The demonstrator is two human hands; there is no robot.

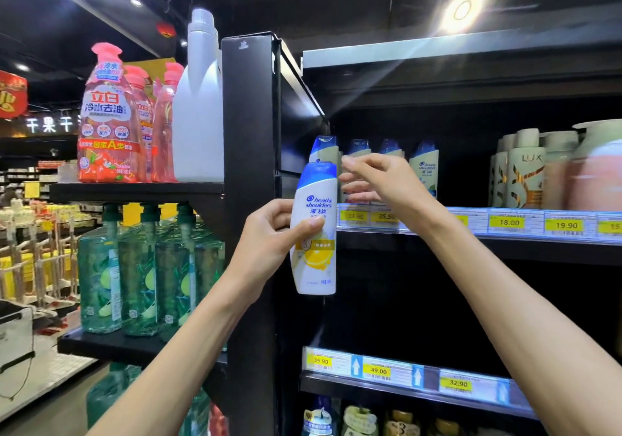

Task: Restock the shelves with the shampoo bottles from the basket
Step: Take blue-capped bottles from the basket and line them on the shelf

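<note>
My left hand (269,233) grips a white shampoo bottle (314,200) with a blue cap and a yellow lemon label, held upright in front of the shelf's left end. Behind it, several matching blue-capped shampoo bottles (424,166) stand in a row on the upper shelf (505,233). My right hand (383,183) reaches in toward that row with its fingers loosely spread, holding nothing. The basket is not in view.
Beige Lux bottles (525,173) fill the shelf's right part. A black upright panel (249,166) borders the shelf on the left, with pink detergent (107,116), a white jug (198,105) and green bottles (134,274) beyond it. A lower shelf (404,378) holds more bottles.
</note>
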